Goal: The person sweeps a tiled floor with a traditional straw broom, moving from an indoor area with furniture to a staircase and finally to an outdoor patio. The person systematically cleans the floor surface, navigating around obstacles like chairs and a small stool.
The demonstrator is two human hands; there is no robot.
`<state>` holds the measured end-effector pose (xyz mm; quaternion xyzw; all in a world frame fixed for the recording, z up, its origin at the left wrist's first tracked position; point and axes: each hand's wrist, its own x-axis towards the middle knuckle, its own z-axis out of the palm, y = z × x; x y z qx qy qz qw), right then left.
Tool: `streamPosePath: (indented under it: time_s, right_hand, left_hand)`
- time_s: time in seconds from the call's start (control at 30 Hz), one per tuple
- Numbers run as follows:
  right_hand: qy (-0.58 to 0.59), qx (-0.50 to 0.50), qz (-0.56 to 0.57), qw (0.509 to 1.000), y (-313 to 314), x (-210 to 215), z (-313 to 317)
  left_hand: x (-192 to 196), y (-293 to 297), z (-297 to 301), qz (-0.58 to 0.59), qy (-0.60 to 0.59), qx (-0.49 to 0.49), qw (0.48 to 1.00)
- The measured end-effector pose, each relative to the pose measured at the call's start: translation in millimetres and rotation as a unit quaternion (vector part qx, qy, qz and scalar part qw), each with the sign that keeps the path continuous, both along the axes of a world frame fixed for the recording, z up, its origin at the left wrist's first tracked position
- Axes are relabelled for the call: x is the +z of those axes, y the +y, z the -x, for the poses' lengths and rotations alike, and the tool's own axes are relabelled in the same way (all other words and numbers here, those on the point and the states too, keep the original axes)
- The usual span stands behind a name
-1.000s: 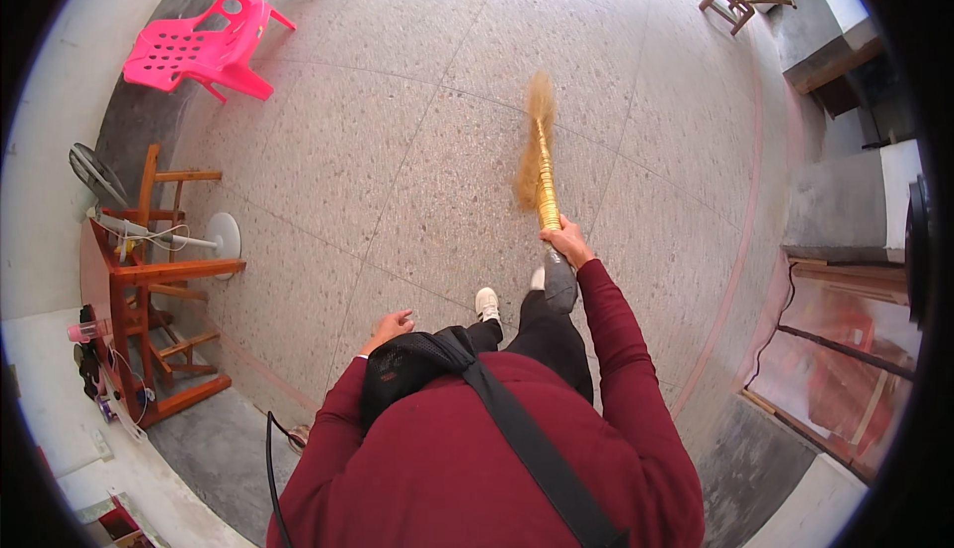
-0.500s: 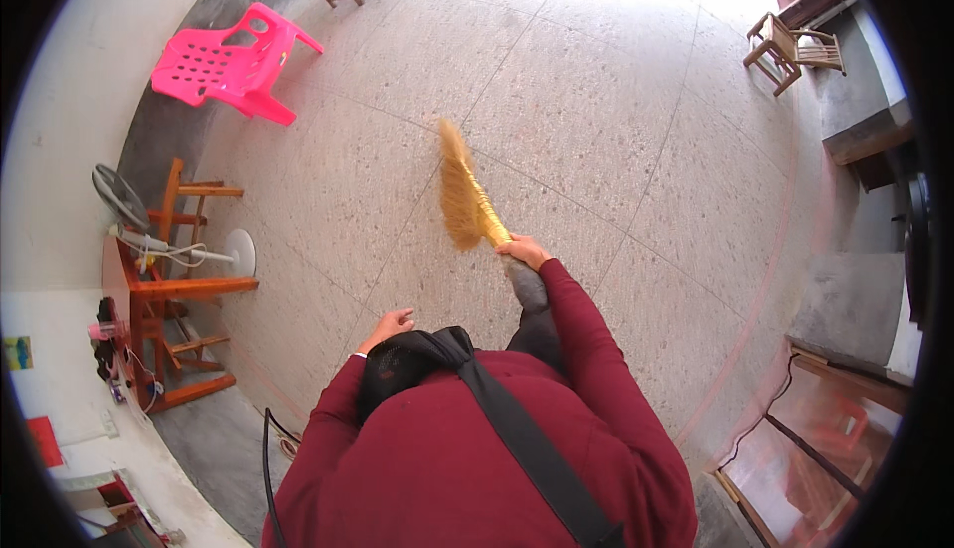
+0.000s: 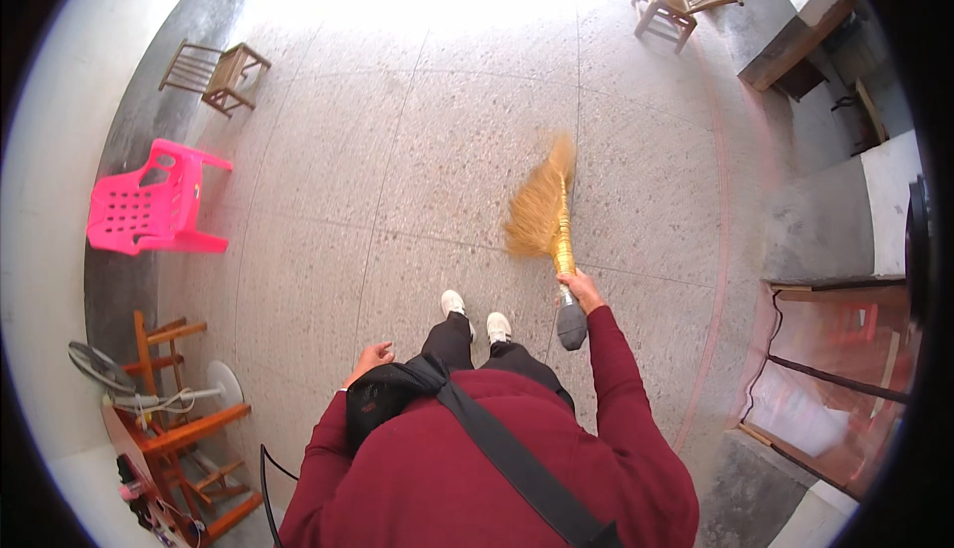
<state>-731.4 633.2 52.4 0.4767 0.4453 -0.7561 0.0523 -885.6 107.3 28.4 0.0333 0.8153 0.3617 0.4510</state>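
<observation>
A short straw broom point(image 3: 537, 212) with tan bristles, a gold-wrapped neck and a dark grey handle end is held out in front of me, to the right of centre. My right hand point(image 3: 583, 291) is closed around it just above the grey end. The bristles fan leftward and away over the speckled floor point(image 3: 467, 151); whether they touch it I cannot tell. My left hand point(image 3: 370, 359) hangs by the black shoulder bag point(image 3: 373, 404) at my waist. Its fingers look loosely stretched out, with nothing visible in them.
A pink plastic chair point(image 3: 149, 200) and a wooden chair point(image 3: 224, 76) stand along the left wall. Below them is an orange wooden frame point(image 3: 194, 429) with a white-based fan point(image 3: 221, 384). Another wooden chair point(image 3: 676, 6) stands far right. A plastic-covered frame point(image 3: 825, 379) is at near right.
I have moved forward over the floor and the view has turned, so the left-hand furniture sits lower. The broom has swung to the right in my right hand. Both white shoes now show.
</observation>
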Motion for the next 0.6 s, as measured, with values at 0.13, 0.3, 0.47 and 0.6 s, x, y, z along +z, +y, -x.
streamPosePath:
  time_s: [0.13,0.3,0.47,0.6]
  right_hand:
    - [0.056,-0.056,-0.026,0.997,-16,31,69]
    - [0.109,-0.013,-0.046,0.993,-18,55,194]
    - [0.118,0.026,0.026,0.992,0,42,348]
    - [0.091,0.079,0.101,0.988,45,27,435]
  left_hand:
    - [-19,33,60,-0.017,-0.029,-0.008,0.999]
    - [-22,100,158,-0.047,-0.045,-0.04,0.997]
    - [-24,146,279,-0.029,-0.025,-0.075,0.996]
    - [-22,158,366,-0.06,-0.034,-0.031,0.997]
